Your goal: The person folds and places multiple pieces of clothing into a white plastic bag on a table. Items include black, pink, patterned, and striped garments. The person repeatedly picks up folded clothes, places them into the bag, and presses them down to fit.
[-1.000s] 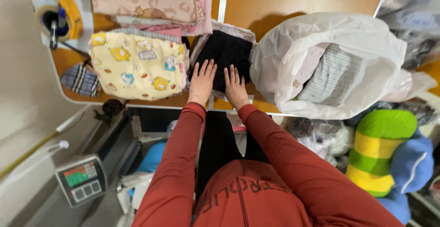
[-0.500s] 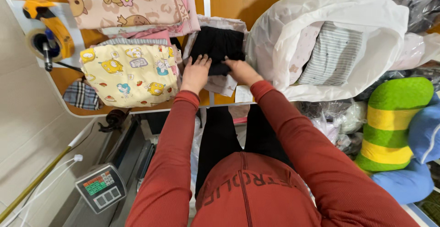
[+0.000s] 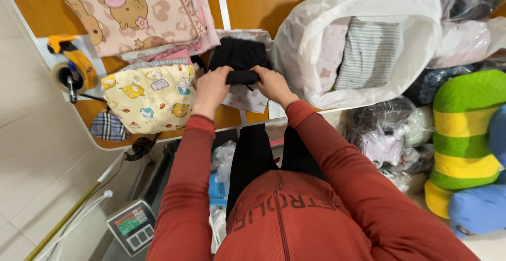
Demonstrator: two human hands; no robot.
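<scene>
- The wooden table [image 3: 263, 0] carries everything; its white edge runs just in front of the person.
- A big white plastic bag [image 3: 316, 34] lies open at the right side of the table, with a grey striped cloth [image 3: 369, 52] and a pale printed cloth inside it.
- A pink cloth with bear prints [image 3: 142, 13] lies at the far left, and a folded yellow cloth with cartoon animals [image 3: 150, 97] lies nearer, just beside the left hand.
- The black garment [image 3: 240, 55] is in the middle of the table, on top of a light printed cloth. Its near edge is rolled or folded up into a thick band, so the folding seems begun but not finished; the far part is still flat.
- Both arms, in red sleeves, reach forward and meet over the garment.
- The left hand [image 3: 211, 87] has its fingers curled together and pinched on the left end of the rolled edge.
- The right hand [image 3: 271, 84] grips the right end in the same way, fingers bent and closed on the fabric.
- A yellow tape dispenser [image 3: 71, 63] stands at the left corner of the table, well apart from the hands.
</scene>
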